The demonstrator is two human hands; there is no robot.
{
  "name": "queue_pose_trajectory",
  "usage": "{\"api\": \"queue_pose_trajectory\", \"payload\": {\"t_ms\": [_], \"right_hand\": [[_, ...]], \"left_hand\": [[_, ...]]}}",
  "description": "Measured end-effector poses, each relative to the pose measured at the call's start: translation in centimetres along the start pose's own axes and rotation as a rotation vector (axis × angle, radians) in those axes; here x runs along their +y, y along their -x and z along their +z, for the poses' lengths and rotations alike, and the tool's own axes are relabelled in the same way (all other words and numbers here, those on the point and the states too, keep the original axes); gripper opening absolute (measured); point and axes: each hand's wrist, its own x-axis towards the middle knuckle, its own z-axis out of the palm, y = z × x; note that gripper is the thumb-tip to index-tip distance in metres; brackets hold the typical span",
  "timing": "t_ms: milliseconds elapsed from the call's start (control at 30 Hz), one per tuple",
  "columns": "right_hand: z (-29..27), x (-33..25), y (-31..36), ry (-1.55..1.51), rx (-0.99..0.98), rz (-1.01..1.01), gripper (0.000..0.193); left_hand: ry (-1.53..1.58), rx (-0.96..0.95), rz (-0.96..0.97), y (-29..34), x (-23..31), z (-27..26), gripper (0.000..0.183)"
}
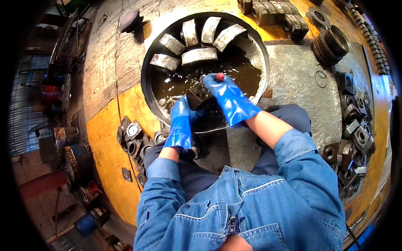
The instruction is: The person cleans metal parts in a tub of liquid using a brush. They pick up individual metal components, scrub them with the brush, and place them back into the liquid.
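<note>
A wide round metal basin [265, 62] holds dark liquid with pale flecks floating on it. My right hand [229, 98], in a long blue rubber glove, is closed over the basin around a tool handle with a red end [219, 77]; the tool's working end is hidden. My left hand [181, 117], gloved alike, reaches over the near left rim. Its fingers are closed at the edge of a dark metal plate with holes [202, 93], which lies partly under my right hand. Several curved silvery metal blocks [199, 55] stand along the basin's far side.
Small metal parts with round holes [134, 147] are heaped left of my knee. More flanged metal parts [354, 136] lie piled at the right. Dark metal rings [331, 45] stand at the far right, with thin wire rings [321, 78] nearby. Curved blocks [272, 14] line the back.
</note>
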Motion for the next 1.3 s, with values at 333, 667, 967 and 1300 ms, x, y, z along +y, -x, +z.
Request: {"api": "queue_pose_trajectory", "payload": {"t_ms": [333,667,967,1300], "right_hand": [[-5.7,4.2,-3.4,0.250,0.024,0.139,0.039],[-6.4,-1.3,3.6,0.065,-0.145,-0.312,0.052],[-5.3,0.8,-1.1,-0.012,-0.119,-0.136,0.027],[-3.3,3.8,-4.6,0.198,-0.251,-0.308,0.016]], "left_hand": [[-0.005,0.066,0.052,0.6,-2.7,1.3,0.079],[0.174,0.085,0.133,1.2,-3.7,1.6,0.063],[0.242,0.094,0.162,0.9,-4.3,1.9,0.060],[0.275,0.102,0.167,0.3,-4.3,2.3,0.062]]}}
